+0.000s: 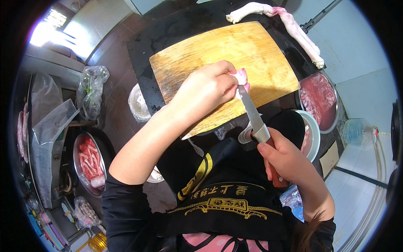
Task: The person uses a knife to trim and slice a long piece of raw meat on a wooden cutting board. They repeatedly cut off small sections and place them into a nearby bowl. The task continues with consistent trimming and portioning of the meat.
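My left hand (217, 82) grips a small piece of pink and white meat (241, 76) over the wooden cutting board (258, 47), its fingers curled and partly hiding the piece. In my right hand (277, 154) is a kitchen knife (252, 108) with a reddish-brown handle. Its blade points up and to the left, and the tip is at the meat beside my left fingertips. Whether the edge is cutting into it cannot be told. Beyond the board's far right corner, a long pale animal leg (291, 25), bent at the joint, lies on the black tabletop (141, 47).
At the right stand a metal basin of meat in reddish liquid (319, 97), a pale green basin (315, 135) and a plastic bottle (357, 130). A metal bowl of red meat pieces (91, 160) is at the left, below a bagged green plant (91, 89).
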{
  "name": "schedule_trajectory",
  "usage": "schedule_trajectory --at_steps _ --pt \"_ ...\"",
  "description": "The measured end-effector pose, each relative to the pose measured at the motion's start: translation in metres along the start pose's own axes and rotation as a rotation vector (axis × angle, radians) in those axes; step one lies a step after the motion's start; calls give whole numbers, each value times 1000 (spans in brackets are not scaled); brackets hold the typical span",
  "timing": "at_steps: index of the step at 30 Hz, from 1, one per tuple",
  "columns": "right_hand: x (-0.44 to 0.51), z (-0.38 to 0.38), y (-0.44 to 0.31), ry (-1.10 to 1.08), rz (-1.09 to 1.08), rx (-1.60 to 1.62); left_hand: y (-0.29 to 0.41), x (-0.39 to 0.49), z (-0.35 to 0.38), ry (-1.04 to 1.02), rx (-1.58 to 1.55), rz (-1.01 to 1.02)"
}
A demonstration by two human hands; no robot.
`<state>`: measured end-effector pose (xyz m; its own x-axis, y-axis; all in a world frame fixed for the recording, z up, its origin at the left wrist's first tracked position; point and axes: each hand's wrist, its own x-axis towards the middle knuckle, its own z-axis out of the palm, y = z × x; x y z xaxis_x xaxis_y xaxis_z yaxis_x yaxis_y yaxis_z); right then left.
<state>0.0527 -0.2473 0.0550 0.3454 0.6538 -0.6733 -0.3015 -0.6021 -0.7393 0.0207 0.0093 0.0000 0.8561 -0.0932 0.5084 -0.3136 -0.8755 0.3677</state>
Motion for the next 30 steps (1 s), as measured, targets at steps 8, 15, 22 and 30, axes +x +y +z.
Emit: schedule_trajectory --at_steps 8,15,22,30 --pt "-3 5 -3 -36 51 6 -3 1 -1 -30 -130 -205" --pt "-25 6 -9 22 86 47 2 -1 -15 -158 -252 -387" --pt "-25 4 15 269 -136 -16 2 -18 -26 -212 -48 -451" --pt "29 21 14 646 -568 -745 23 -26 -26 -228 -73 -458"
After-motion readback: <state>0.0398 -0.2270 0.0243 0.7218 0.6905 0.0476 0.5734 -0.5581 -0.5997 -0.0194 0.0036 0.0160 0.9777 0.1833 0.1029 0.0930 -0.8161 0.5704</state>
